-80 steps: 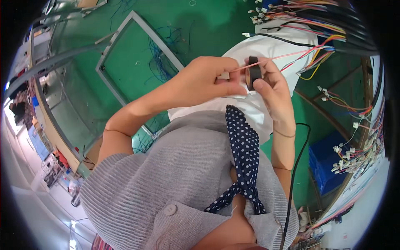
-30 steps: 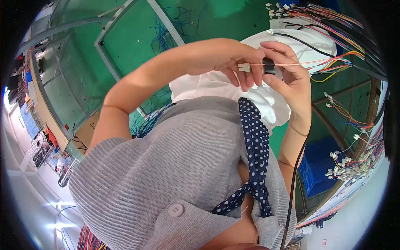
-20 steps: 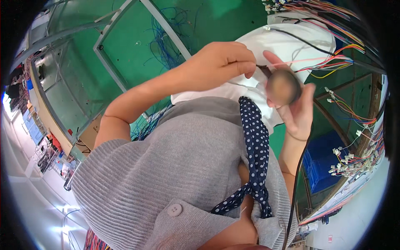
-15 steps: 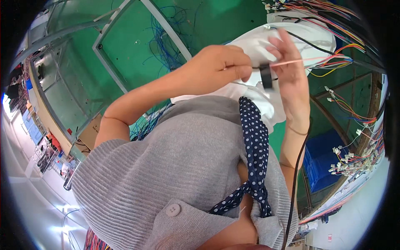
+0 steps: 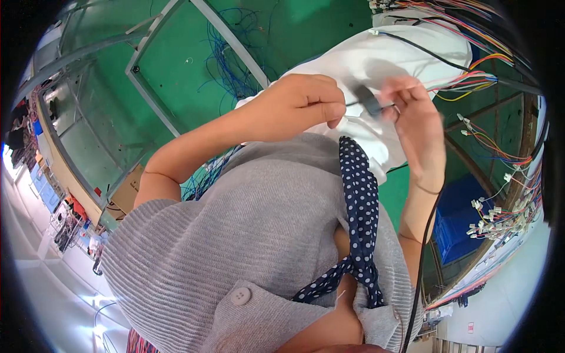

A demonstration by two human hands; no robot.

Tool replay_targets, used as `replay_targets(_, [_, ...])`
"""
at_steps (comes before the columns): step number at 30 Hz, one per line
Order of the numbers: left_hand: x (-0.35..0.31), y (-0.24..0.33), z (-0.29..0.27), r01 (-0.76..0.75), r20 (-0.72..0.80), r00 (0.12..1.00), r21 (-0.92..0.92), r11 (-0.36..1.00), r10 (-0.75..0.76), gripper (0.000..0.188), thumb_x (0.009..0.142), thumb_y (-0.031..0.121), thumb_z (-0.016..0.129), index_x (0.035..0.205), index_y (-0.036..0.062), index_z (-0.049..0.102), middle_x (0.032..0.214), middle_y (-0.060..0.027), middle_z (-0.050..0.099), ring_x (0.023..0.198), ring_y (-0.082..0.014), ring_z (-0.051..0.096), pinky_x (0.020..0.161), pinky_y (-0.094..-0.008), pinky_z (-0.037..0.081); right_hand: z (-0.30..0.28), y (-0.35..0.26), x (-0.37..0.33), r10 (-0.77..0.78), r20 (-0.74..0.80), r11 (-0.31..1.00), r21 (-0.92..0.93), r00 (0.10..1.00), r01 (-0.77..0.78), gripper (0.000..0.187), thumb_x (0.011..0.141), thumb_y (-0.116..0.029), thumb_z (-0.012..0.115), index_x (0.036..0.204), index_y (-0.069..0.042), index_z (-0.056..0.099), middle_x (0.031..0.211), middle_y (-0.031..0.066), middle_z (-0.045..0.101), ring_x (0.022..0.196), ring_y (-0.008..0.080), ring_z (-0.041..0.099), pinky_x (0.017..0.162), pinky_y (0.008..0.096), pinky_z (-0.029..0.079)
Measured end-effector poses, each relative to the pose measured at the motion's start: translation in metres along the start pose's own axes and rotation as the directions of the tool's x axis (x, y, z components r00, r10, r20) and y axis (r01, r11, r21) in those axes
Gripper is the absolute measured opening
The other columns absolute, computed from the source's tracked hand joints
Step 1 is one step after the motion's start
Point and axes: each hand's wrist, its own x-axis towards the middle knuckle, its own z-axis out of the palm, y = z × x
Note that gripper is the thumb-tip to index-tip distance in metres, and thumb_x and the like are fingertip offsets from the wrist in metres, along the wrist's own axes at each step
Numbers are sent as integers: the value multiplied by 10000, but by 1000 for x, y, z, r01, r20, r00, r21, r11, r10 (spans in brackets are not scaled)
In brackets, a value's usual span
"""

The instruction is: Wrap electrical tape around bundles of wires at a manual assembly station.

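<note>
My left hand (image 5: 321,100) is closed in a pinch, thumb against forefinger, on a thin dark wire (image 5: 352,104). That wire runs to a small black block-shaped part (image 5: 368,100), smeared by motion, which hangs tilted between my hands above my white-covered lap. On the block's other side, my right hand (image 5: 415,115) has its fingers curled in, the tips blurred. A short dark strand leads from the block to its thumb and fingertips, which seem closed on it. A pale pink wire beside these fingers is hard to make out.
Bundles of coloured wires (image 5: 479,82) with white connectors lie at the upper right, and more connectors (image 5: 491,220) hang along the right edge. A blue crate (image 5: 456,226) sits below them. Blue wires (image 5: 232,59) lie on the green floor beside a grey metal frame (image 5: 232,44).
The black part has tilted and shifted slightly left. My right hand has moved down, its raised fingers now curled in toward the part. My left hand has drifted slightly left and down.
</note>
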Motion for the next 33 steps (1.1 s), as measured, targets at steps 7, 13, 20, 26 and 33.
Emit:
replay_targets(7, [-2,-4,-5,85,78,995,-236,968,-68,256,932,210,509,784,27,608,782,-40,576,741,-129,511,699,-277,405,8,-14,11,110,178,645,-761,978,66,483,683,-185,750,1089,24,592,1103,93,594,1030,180,567,891,286,422])
replay_targets(13, [-9,0,-8,23,45,999,33,999,-24,251,925,205,525,765,32,611,775,-36,530,752,-131,508,722,-274,401,-25,-26,-12,293,285,884,282,913,-372,797,854,-648,440,1125,96,527,924,227,631,838,263,646,756,307,518])
replay_targets(20, [1,-9,-11,48,156,988,-242,969,-10,243,936,217,510,907,43,677,864,-45,593,836,-151,531,817,-272,420,9,-8,11,-101,80,926,-356,992,123,595,846,-349,638,1264,41,475,1229,184,565,1185,264,521,1005,368,382])
replay_targets(26, [31,-2,-21,324,397,904,-394,860,-159,310,942,263,494,1015,7,651,979,-94,650,965,-182,596,914,-282,414,-3,-14,18,-34,311,763,-606,950,226,369,774,-59,655,1128,29,603,1207,165,576,1161,249,523,1008,372,380])
replay_targets(33, [37,11,-17,388,343,890,-227,893,-300,288,910,281,553,823,32,669,738,-7,594,661,-103,485,664,-239,418,4,-8,10,-124,143,611,-769,982,189,345,787,-105,647,1101,30,597,1028,85,626,882,157,608,782,262,479])
